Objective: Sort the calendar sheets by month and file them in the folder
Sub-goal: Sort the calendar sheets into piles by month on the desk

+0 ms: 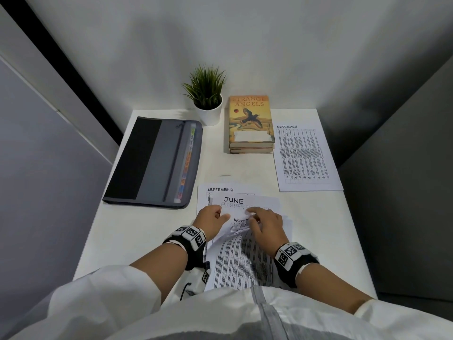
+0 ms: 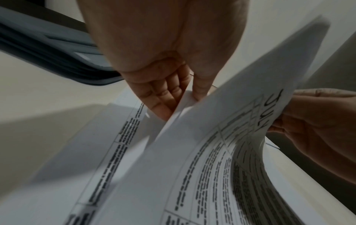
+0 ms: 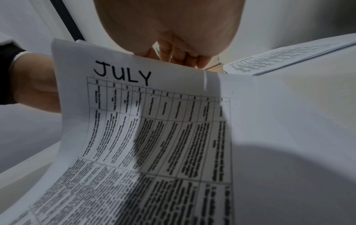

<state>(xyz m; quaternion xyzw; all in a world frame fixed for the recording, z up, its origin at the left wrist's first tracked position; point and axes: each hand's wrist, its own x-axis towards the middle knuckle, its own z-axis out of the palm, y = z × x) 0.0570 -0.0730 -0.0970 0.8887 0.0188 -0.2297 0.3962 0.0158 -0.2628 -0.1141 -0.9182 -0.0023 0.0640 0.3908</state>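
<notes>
A loose pile of calendar sheets (image 1: pixel 241 261) lies at the table's front centre, with SEPTEMBER (image 1: pixel 220 189), JUNE (image 1: pixel 234 200) and NOVEMBER (image 1: pixel 241 220) headings showing. My left hand (image 1: pixel 221 215) pinches the edge of some sheets between thumb and fingers (image 2: pixel 163 97). My right hand (image 1: pixel 255 217) curls over the top edge of a bent-up JULY sheet (image 3: pixel 134 121), also seen from the side as the JULY sheet (image 2: pixel 250 121). A DECEMBER sheet (image 1: pixel 306 155) lies apart at the right. The grey and black folder (image 1: pixel 152 163) lies shut at the left, coloured tabs along its edge.
Two stacked books (image 1: pixel 251 123) and a small potted plant (image 1: pixel 208 104) stand at the back of the white table (image 1: pixel 147 229). Grey walls close in on the left, right and back. Bare table shows between the folder and the pile.
</notes>
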